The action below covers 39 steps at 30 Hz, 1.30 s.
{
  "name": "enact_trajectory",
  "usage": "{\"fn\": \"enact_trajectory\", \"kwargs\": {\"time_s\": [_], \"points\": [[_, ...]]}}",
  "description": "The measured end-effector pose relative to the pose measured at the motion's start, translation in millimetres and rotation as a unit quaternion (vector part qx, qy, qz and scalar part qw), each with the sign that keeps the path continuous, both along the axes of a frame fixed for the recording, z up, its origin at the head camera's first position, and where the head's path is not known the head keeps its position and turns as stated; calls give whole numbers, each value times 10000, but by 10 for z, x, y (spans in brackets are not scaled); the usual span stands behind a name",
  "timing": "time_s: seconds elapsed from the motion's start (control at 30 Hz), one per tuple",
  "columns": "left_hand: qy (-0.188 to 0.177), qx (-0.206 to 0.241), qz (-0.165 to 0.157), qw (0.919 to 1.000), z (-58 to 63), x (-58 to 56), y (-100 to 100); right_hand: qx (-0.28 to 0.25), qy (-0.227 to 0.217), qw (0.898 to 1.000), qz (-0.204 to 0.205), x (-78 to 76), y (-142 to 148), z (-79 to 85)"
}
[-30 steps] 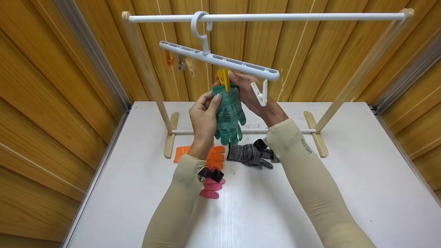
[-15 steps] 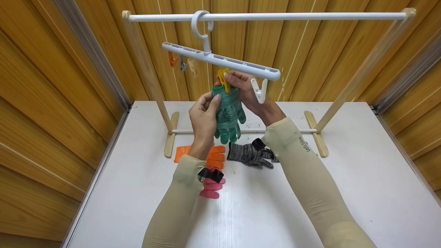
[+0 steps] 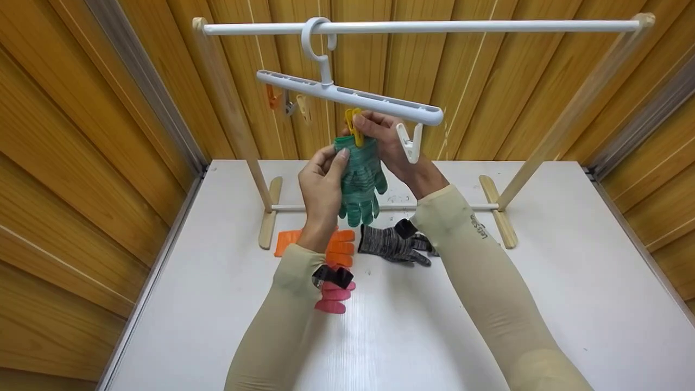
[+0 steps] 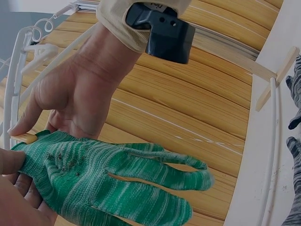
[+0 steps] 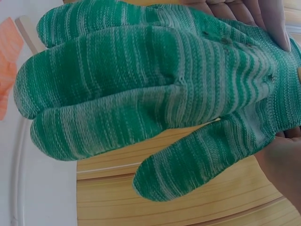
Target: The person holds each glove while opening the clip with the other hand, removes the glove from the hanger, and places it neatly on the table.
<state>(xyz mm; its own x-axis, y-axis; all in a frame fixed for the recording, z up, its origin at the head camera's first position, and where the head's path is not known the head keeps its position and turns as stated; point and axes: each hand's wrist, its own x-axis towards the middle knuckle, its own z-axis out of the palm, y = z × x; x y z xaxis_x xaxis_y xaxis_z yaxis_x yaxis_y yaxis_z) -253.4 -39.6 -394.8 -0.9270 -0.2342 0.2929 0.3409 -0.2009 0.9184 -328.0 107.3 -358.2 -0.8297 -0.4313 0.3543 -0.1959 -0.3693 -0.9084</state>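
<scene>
A green striped knit glove point(image 3: 359, 182) hangs fingers-down below the white hanger point(image 3: 369, 100). My left hand point(image 3: 321, 187) pinches its cuff from the left side, thumb in front. At the top of the cuff is a yellow clothespin point(image 3: 353, 127), which my right hand point(image 3: 390, 140) pinches near its upper end, thumb on the front; the other fingers are partly hidden behind. In the left wrist view, the yellow clothespin point(image 4: 24, 138) shows at the cuff under my right thumb. Dark specks mark the palm of the green glove point(image 5: 221, 66) in the right wrist view.
The hanger hooks on a white rod point(image 3: 461, 26) of a wooden stand point(image 3: 233, 114). A white clip point(image 3: 410, 142) hangs at its right end, orange point(image 3: 272, 96) and beige point(image 3: 303, 108) clips left. Orange point(image 3: 340, 247), pink point(image 3: 332, 300) and grey point(image 3: 391, 243) gloves lie on the table point(image 3: 380, 336).
My right thumb has come down onto the yellow clothespin and now presses its front. The hanger's left end has dipped slightly, its tilt easing. My left hand stays where it was on the glove.
</scene>
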Motion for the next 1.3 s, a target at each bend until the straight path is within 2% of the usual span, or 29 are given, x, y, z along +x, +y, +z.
{"fn": "enact_trajectory", "kwargs": {"time_s": [0.3, 0.63, 0.8, 0.93, 1.03, 1.2, 1.3], "points": [[-56, -53, 15, 10000, -18, 4, -18, -213, -155, 9996, -68, 7, -13, 13], [-108, -91, 71, 9999, -39, 7, -8, -301, 111, 9986, -426, 9, -1, 30], [-148, -66, 109, 9998, -96, 62, 20, -282, 80, 9979, -570, 46, 29, -4], [-50, -70, 71, 9999, -121, 46, 16, -411, 48, 9964, -741, 41, 23, 16], [-16, -43, 154, 9999, -196, 63, -70, -443, 14, 9965, -712, 28, -71, -15], [-355, 26, 538, 9979, -463, 170, -246, 11, -135, 9997, -208, 50, -238, -189], [-429, -46, 510, 9978, -531, 193, -242, 186, -152, 9995, -212, 75, -227, -217]]}}
